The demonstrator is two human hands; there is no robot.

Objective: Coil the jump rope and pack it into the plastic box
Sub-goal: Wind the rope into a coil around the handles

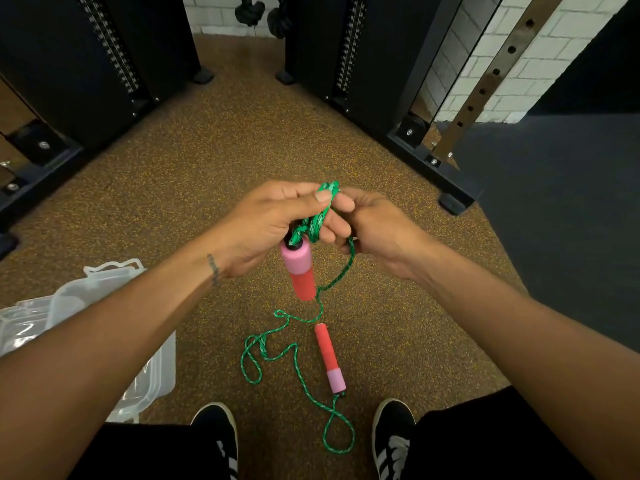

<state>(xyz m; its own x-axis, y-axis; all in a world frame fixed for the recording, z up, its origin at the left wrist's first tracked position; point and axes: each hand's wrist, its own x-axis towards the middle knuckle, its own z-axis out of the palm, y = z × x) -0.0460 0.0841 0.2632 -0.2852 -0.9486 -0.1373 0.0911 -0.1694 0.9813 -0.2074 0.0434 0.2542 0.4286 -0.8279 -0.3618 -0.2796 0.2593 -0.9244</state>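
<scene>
I see my left hand (263, 226) gripping loops of the green braided jump rope (320, 220), its pink-red foam handle (299, 271) hanging; my right hand (375, 230) pinches the rope.

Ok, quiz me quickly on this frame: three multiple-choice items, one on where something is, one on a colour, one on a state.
1. The loose handle lies: A on a shelf; B on the floor near the shoes; C in a bag.
2. The rope is: A green; B blue; C yellow.
3. The rope is: A fully coiled; B all flat on the ground; C partly looped in the left hand, the rest trailing down.
Answers: B, it lies on speckled flooring just ahead of the shoes; A, green cord shows throughout; C, loops sit in the hand while slack reaches the floor.
</scene>
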